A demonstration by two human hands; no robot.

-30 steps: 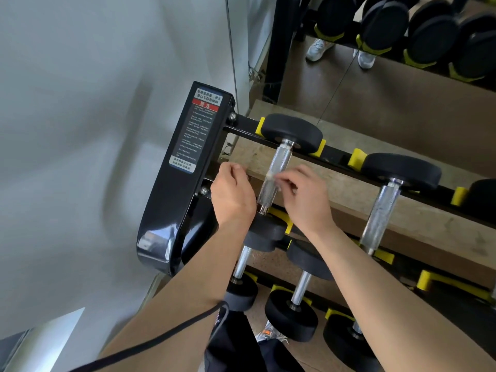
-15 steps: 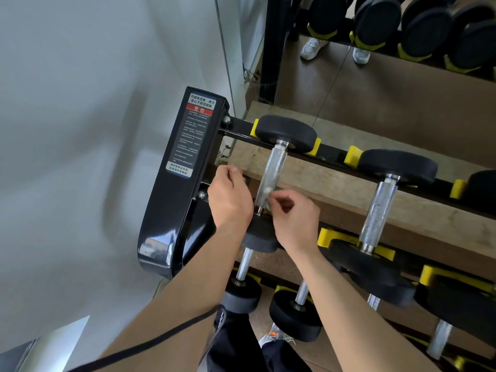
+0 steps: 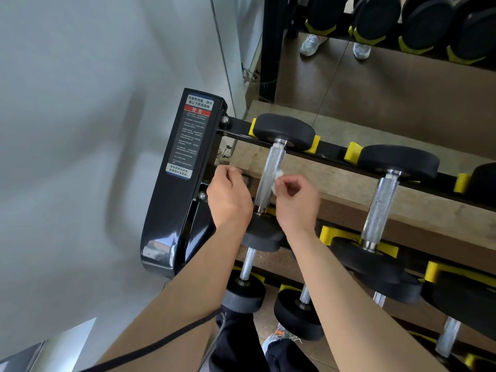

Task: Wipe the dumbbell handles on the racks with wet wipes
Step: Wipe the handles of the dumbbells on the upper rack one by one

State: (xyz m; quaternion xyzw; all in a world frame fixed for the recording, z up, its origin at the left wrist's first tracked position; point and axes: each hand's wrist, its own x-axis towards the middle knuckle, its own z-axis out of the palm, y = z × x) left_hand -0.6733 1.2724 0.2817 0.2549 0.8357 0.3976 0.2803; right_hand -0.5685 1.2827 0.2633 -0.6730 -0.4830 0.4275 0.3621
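Observation:
The leftmost dumbbell on the top rack tier has a knurled silver handle (image 3: 269, 174) between black round heads. My right hand (image 3: 296, 204) pinches a small white wet wipe (image 3: 277, 178) against the right side of that handle. My left hand (image 3: 228, 197) sits just left of the handle's near end, fingers curled; what they hold is hidden behind the hand. A second dumbbell handle (image 3: 381, 208) lies on the same tier to the right.
The black rack end plate (image 3: 185, 162) with a warning label stands at the left beside a grey wall. Lower tiers hold smaller dumbbells (image 3: 245, 280) in yellow cradles. A mirror behind reflects more dumbbells and a person's shoes.
My right hand and the wipe have slid up the handle, away from the near head. The left hand stays where it was. The view has shifted slightly.

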